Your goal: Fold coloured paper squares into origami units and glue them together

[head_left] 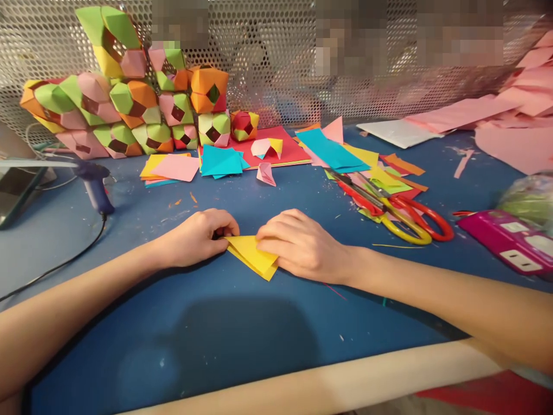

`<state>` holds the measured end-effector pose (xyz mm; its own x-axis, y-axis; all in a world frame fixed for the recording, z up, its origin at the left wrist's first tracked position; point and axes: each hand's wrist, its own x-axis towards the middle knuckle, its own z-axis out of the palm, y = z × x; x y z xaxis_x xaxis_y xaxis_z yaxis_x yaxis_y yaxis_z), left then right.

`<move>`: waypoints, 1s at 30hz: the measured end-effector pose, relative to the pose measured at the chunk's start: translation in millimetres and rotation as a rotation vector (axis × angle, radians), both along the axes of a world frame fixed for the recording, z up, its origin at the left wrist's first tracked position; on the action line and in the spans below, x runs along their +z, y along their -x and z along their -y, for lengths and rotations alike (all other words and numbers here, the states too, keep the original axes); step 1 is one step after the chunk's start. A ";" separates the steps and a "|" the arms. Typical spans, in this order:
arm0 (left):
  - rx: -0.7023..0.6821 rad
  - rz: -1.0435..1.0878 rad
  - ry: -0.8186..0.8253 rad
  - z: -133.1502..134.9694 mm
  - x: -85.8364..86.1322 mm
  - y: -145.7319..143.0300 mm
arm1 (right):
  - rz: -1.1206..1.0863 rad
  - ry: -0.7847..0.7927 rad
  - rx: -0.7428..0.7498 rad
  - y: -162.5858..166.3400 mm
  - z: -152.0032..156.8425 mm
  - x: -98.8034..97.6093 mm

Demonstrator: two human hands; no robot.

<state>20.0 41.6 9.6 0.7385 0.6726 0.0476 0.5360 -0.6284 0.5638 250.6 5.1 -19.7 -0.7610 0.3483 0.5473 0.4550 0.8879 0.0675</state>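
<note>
Crosswise runs yellow paper [249,251], a corner nearward, pinched by left hand [199,237] and, seemingly, right hand [305,246].

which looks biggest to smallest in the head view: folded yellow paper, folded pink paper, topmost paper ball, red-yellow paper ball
Topmost paper ball
Folded yellow paper
Red-yellow paper ball
Folded pink paper

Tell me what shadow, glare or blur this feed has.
Head view: a soft-edged shadow falls on the blue tabletop, on the near side of the yellow paper, with faint glare left of it; the yellow paper is well lit. Head view, top: pixelated blocks hide parts of the perforated mesh. Head view, upper right: the pink paper looks smeared.
</note>
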 end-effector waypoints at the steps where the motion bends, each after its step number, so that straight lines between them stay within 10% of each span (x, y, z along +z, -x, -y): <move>1: -0.023 -0.006 0.010 -1.6 1.0 1.2 | 0.005 -0.004 -0.003 -1.3 1.8 -0.4; 30: -0.217 0.034 0.305 -34.6 3.8 18.2 | 0.173 -0.031 0.007 -13.9 14.7 10.2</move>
<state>1.9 76.2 13.4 0.8668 0.4878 -0.1036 0.3863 -0.5255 0.7581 264.5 -9.6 -9.5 -0.8470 0.3276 0.4188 0.4280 0.8873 0.1717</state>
